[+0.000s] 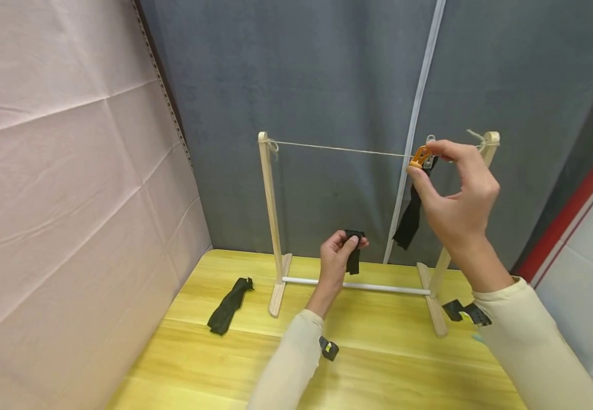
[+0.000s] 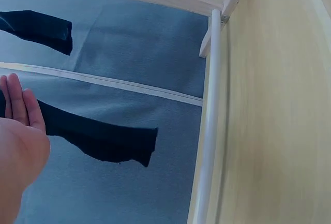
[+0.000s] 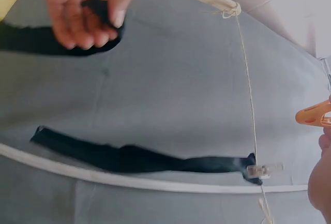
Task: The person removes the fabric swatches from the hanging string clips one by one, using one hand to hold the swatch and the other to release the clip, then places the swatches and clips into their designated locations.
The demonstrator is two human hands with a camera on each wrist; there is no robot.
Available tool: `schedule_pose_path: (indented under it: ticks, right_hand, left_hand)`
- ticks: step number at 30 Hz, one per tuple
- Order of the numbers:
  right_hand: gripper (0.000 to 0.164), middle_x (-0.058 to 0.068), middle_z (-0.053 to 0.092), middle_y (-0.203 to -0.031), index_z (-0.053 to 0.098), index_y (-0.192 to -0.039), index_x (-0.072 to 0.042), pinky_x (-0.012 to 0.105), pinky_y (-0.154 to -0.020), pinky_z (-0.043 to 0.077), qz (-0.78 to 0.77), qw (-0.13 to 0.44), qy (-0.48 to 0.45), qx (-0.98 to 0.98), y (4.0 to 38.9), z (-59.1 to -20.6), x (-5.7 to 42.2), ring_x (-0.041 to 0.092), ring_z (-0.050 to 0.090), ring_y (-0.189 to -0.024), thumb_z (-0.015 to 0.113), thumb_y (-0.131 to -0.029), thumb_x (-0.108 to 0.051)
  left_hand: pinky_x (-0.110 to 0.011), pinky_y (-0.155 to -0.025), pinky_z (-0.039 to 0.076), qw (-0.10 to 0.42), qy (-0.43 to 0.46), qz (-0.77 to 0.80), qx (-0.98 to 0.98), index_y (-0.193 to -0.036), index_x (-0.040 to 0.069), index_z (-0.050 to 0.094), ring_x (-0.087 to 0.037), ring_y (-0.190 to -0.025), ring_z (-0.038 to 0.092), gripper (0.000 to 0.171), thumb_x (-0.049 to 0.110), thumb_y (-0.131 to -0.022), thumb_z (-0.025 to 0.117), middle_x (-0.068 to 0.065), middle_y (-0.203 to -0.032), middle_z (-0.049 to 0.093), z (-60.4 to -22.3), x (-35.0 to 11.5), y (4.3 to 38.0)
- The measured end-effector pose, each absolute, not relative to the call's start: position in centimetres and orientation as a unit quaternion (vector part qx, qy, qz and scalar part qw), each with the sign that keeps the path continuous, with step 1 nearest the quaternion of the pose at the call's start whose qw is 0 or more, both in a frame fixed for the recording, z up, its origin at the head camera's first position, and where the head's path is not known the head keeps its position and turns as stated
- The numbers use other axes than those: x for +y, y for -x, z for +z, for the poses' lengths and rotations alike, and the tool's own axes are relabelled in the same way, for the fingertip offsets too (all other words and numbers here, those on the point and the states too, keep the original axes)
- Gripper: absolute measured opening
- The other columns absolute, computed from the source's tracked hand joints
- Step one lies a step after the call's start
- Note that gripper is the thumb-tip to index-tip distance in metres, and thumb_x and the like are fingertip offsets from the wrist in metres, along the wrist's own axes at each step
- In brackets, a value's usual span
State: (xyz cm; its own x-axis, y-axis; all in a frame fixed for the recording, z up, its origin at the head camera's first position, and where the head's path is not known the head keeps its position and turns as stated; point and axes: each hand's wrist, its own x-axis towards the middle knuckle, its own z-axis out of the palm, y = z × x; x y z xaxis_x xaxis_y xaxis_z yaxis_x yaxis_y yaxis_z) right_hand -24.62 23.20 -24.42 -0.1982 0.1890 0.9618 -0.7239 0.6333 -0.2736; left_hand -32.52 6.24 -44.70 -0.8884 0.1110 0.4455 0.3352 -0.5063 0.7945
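My left hand (image 1: 333, 257) pinches a black cloth strip (image 1: 353, 265) between thumb and fingers, below the middle of the string line (image 1: 340, 149). The strip's free end hangs down; in the left wrist view it trails past the fingers. Higher up on the right, my right hand (image 1: 462, 196) pinches an orange clothespin (image 1: 419, 158) by thumb and fingertip, overlapping the string in the head view. A clear clothespin (image 3: 258, 171) clips another hanging strip (image 1: 409, 222) to the line near its right end. In the right wrist view the orange clothespin (image 3: 313, 114) is apart from the string.
Two wooden posts (image 1: 271, 210) on flat feet carry the string, joined low down by a white rod (image 1: 388, 288). A third black strip (image 1: 230, 306) lies on the yellow wood-grain table (image 1: 199, 364), left of the frame. Grey curtain (image 1: 301, 74) hangs behind; pale cloth (image 1: 71, 199) walls the left side.
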Motion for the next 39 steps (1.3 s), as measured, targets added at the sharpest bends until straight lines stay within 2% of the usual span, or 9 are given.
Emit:
schedule_pose_path:
  ticks: [4,6,12,19,25,32,35,39]
  right_hand:
    - [0.039,0.022,0.077,-0.110,0.076,-0.112,0.005,0.019,-0.100,0.051,0.385,0.602,-0.194,-0.672,24.4,-25.5,24.3,0.004,0.064,-0.103,0.084,-0.086,-0.022]
    - [0.041,0.024,0.075,-0.109,0.074,-0.111,0.007,0.017,-0.098,0.049,0.380,0.595,-0.199,-0.680,24.4,-26.2,24.8,0.002,0.062,-0.102,0.081,-0.086,-0.024]
    - [0.042,0.030,0.071,-0.104,0.070,-0.108,0.011,0.013,-0.095,0.044,0.352,0.579,-0.213,-0.703,24.5,-28.6,26.0,0.022,0.058,-0.094,0.076,-0.084,-0.023]
    - [0.043,0.028,0.070,-0.099,0.069,-0.107,0.012,0.009,-0.094,0.038,0.326,0.549,-0.215,-0.739,24.8,-32.7,28.4,0.031,0.054,-0.091,0.073,-0.085,-0.025]
    - [0.038,0.023,0.071,-0.096,0.073,-0.107,0.007,0.004,-0.097,0.035,0.301,0.519,-0.200,-0.775,24.7,-36.2,31.0,0.030,0.056,-0.091,0.077,-0.083,-0.023]
    - [0.034,0.019,0.074,-0.095,0.077,-0.109,0.000,-0.002,-0.102,0.028,0.256,0.475,-0.159,-0.827,24.5,-40.5,34.7,0.028,0.059,-0.090,0.085,-0.078,-0.012]
    - [0.033,0.016,0.074,-0.095,0.076,-0.109,-0.002,0.001,-0.099,0.026,0.236,0.444,-0.137,-0.853,24.2,-42.2,36.1,0.026,0.057,-0.093,0.087,-0.078,-0.010]
    - [0.030,0.014,0.075,-0.094,0.076,-0.106,-0.005,0.023,-0.088,0.038,0.214,0.404,-0.118,-0.882,23.7,-44.0,37.6,0.027,0.058,-0.095,0.087,-0.078,-0.010]
  left_hand:
    - [-0.039,-0.095,0.065,0.086,0.222,-0.831,-0.503,-0.090,0.008,0.063,-0.011,-0.085,0.079,0.012,0.002,-0.101,0.063,0.004,-0.087,0.078,-44.4,5.5,32.3]
    - [-0.035,-0.093,0.065,0.093,0.218,-0.829,-0.506,-0.089,0.009,0.063,-0.011,-0.084,0.078,0.014,0.002,-0.100,0.063,0.004,-0.086,0.077,-44.3,5.1,32.3]
    - [-0.036,-0.089,0.065,0.108,0.191,-0.833,-0.508,-0.084,0.011,0.060,-0.011,-0.079,0.074,0.015,0.001,-0.096,0.060,0.002,-0.081,0.073,-44.4,3.9,32.2]
    - [-0.033,-0.085,0.063,0.118,0.175,-0.825,-0.524,-0.082,0.010,0.056,-0.012,-0.076,0.070,0.014,0.000,-0.093,0.056,-0.001,-0.079,0.067,-44.8,1.5,31.5]
    - [-0.029,-0.080,0.060,0.132,0.162,-0.826,-0.523,-0.082,0.008,0.055,-0.013,-0.072,0.065,0.014,-0.001,-0.091,0.051,-0.001,-0.076,0.062,-45.2,-1.4,31.1]
    - [-0.028,-0.089,0.059,0.137,0.177,-0.819,-0.528,-0.081,0.006,0.054,-0.017,-0.072,0.061,0.017,-0.001,-0.094,0.046,0.000,-0.070,0.058,-46.0,-5.2,30.5]
    - [-0.028,-0.088,0.058,0.145,0.181,-0.819,-0.524,-0.080,0.006,0.054,-0.018,-0.072,0.060,0.017,-0.002,-0.094,0.046,0.000,-0.070,0.057,-46.3,-6.7,30.1]
    - [-0.026,-0.083,0.057,0.163,0.183,-0.819,-0.519,-0.079,0.006,0.053,-0.015,-0.069,0.058,0.017,-0.002,-0.092,0.045,0.000,-0.069,0.056,-46.1,-8.8,29.6]
